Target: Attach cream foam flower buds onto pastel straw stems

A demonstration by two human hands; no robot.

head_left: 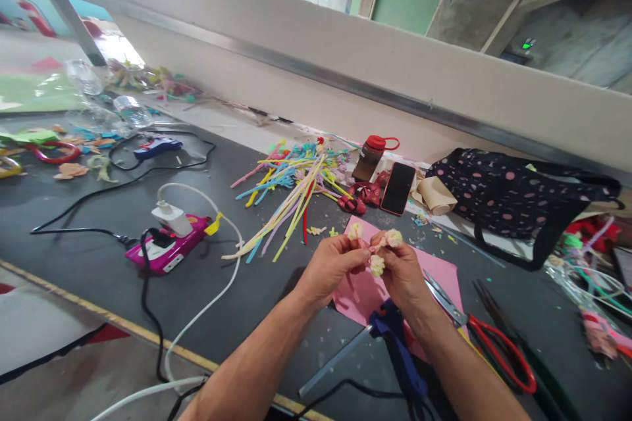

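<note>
Pale yellow and fluffy, three small flowers (377, 266) are held between the two hands, just above a sheet of pink paper (355, 296) on the dark counter (257, 302). The left hand (328, 266) has a narrow grip, with thumb and fingertips pinching the pink stems (369, 248) near the place where they meet. The right hand (405, 273) has also a narrow grip, and it holds the same small bunch from the other side; which stem each finger touches, I cannot tell. Below the right hand lies a blue glue gun (402, 355), partly over the paper, and a pale stick (333, 362) reaches out from it toward the left. Scissors (501, 352) with red handles rest beside the right forearm. Behind the hands is spread a pile of colourful fuzzy sticks (301, 184). To the right of this pile stand a dark bottle (369, 159) with a red lid and a phone (397, 189), and farther is a dark patterned bag (503, 200). On the left side, a white plug (172, 218) sits in a purple power strip (192, 233).
</note>
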